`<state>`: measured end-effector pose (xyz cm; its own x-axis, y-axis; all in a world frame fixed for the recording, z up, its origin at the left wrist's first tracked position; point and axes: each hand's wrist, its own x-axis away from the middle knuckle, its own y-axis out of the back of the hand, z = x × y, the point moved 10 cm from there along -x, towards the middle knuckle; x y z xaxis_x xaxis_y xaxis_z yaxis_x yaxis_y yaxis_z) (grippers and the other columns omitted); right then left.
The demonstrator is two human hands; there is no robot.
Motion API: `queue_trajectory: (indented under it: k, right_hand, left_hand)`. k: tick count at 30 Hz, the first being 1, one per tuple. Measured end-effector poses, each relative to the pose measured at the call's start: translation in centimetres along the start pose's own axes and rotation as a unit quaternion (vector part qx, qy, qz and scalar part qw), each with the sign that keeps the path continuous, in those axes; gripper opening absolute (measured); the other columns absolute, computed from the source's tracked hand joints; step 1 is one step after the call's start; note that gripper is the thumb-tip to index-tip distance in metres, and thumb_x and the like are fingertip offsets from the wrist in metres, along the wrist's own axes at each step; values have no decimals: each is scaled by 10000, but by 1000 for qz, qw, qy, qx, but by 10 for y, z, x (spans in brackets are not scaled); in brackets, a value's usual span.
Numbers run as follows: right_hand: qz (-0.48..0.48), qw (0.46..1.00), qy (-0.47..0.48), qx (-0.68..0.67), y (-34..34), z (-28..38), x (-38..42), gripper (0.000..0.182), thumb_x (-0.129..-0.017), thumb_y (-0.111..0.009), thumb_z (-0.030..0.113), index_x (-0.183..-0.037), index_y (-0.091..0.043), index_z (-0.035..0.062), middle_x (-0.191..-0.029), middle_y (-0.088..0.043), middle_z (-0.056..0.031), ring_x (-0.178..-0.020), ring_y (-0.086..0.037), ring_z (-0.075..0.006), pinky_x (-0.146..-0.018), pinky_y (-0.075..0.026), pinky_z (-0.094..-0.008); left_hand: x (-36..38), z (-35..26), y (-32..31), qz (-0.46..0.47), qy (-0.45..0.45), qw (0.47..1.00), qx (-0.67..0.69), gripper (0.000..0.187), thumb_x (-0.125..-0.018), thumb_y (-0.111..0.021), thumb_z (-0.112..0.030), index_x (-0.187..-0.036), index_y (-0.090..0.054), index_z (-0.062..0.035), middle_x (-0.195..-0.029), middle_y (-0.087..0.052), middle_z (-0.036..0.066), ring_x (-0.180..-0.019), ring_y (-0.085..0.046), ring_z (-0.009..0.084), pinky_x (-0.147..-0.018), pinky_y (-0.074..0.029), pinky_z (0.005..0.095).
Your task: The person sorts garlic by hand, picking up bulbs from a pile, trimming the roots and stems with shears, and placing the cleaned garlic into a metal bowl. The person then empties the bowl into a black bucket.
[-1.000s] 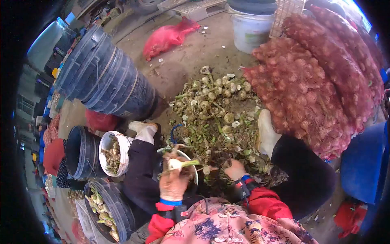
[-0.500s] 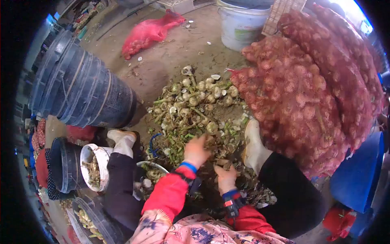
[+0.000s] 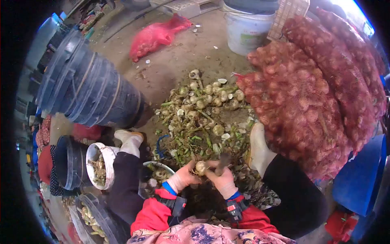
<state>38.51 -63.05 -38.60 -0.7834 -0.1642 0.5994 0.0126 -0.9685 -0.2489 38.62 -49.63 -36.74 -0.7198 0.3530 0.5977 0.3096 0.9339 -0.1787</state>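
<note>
My left hand (image 3: 183, 178) grips a pale garlic bulb (image 3: 200, 167) just above my lap. My right hand (image 3: 221, 179) is closed around a dark-handled cutting tool (image 3: 223, 161), its end resting against the bulb. Both hands meet between my knees, at the near edge of a heap of garlic bulbs with green stalks (image 3: 203, 110) on the dirt ground. A white bowl (image 3: 157, 171) with trimmed pieces sits just left of my left hand, partly hidden by my knee.
Red mesh sacks (image 3: 317, 85) of garlic are piled at the right. Stacked black buckets (image 3: 89, 89) lie at the left, with a small white bucket (image 3: 101, 164) and a black tub of bulbs (image 3: 97, 215) below. A white pail (image 3: 248, 28) stands at the back.
My left hand reached from the bowl into the heap, took a bulb and drew it back. My right hand, still on the tool, has come up to meet it.
</note>
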Motion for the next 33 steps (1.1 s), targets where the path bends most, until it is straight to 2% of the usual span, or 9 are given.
queue_trajectory:
  k: [2, 3, 10, 12, 13, 26, 28, 30, 33]
  right_hand:
    - [103, 951, 270, 112, -37, 39, 23, 265, -812, -739, 94, -1065, -669, 54, -1091, -631, -72, -964, -618, -186, -827, -504, -307]
    - [165, 968, 185, 48, -45, 19, 23, 305, -771, -748, 47, -1064, -665, 39, -1167, -606, -107, -1127, -568, -232, -981, -433, -338]
    - [107, 846, 284, 439, -58, 33, 74, 181, -798, -648, 63, -978, -659, 69, -955, -611, -126, -883, -618, -326, -791, -507, -354]
    - [110, 832, 303, 451, -67, 25, 82, 124, -787, -643, 86, -910, -638, 72, -906, -576, -147, -833, -591, -377, -729, -503, -420]
    - [124, 813, 298, 484, -74, 23, 86, 126, -770, -646, 88, -894, -630, 68, -906, -576, -144, -837, -594, -377, -730, -499, -433]
    - [127, 764, 264, 575, -65, -9, 65, 201, -681, -652, 80, -876, -628, 40, -948, -584, -178, -929, -590, -396, -787, -499, -461]
    - [122, 788, 207, 567, -47, -26, 50, 225, -744, -639, 98, -965, -661, 64, -985, -638, -189, -942, -611, -389, -811, -510, -450]
    - [50, 839, -5, 541, 30, -11, 35, 242, -765, -621, 118, -996, -668, 63, -958, -660, -201, -921, -620, -384, -810, -504, -434]
    - [-66, 896, 87, 431, 35, -15, 4, 261, -761, -631, 136, -1004, -656, 42, -982, -652, -198, -910, -620, -372, -803, -495, -427]
  left_hand:
    - [21, 13, 9, -41, -27, 998, 50, 805, -611, -780, 14, -1339, -440, -39, -1157, -594, 52, -1026, -565, 165, -885, -484, 309]
    - [33, 14, 21, -86, -67, 994, 12, 807, -599, -799, 7, -1322, -442, -43, -1147, -591, 52, -1018, -567, 164, -886, -484, 304]
    - [106, -13, 18, -192, -222, 947, -132, 730, -609, -803, 40, -1234, -444, -77, -1067, -574, 48, -989, -579, 151, -829, -514, 305]
    - [109, -7, 8, -104, -217, 952, 188, 623, -696, -785, 5, -1219, -456, -77, -1024, -570, 46, -930, -589, 139, -801, -528, 302]
    - [125, -33, 5, -176, -282, 934, -129, 479, -783, -725, -8, -1185, -469, -52, -990, -565, 46, -883, -596, 142, -780, -547, 309]
    - [110, 34, -7, -200, -37, 908, 366, 400, -956, -428, -512, -1017, -535, -132, -715, -617, 64, -591, -630, 261, -458, -522, 372]
    - [117, 25, -18, -150, -70, 916, 367, 357, -886, -635, -412, -1046, -512, -117, -820, -609, 53, -681, -633, 202, -542, -539, 346]
    - [165, -43, -14, -256, -294, 921, -1, 547, -710, -848, -218, -1093, -478, -96, -972, -567, 39, -839, -592, 137, -690, -535, 311]
    - [166, -29, 23, -273, -287, 917, 39, 758, -549, -929, -108, -1156, -477, -70, -1108, -522, 13, -1045, -518, 147, -868, -490, 297]
